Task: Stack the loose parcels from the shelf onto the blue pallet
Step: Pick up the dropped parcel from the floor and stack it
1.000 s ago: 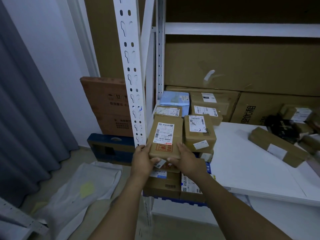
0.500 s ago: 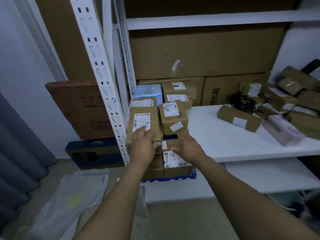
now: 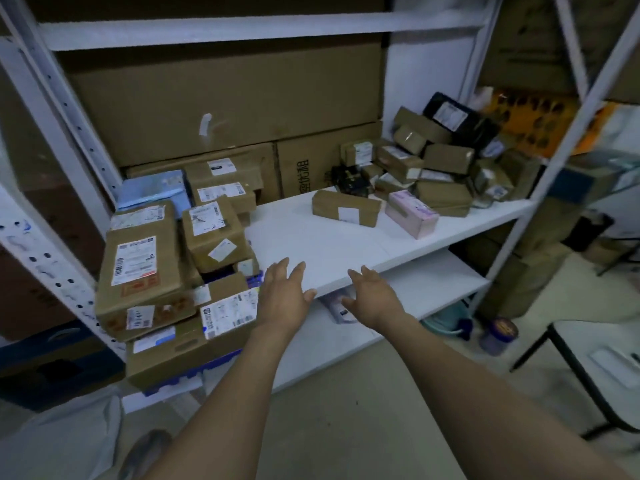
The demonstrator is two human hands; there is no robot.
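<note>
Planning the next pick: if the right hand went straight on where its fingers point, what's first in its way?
Right hand, open, points across the bare white shelf; first in line is probably the long brown parcel with a white label. Depth is unclear.

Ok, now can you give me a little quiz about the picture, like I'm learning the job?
1. True or false: the left hand and the right hand each grip a parcel.
2. What colour is the box beside the long brown parcel on the shelf? A pink, B green, C red.
3. Fill the gap: the pallet under the stack is coloured ____.

Key: 1 false, both are open and empty; 2 A; 3 blue.
</note>
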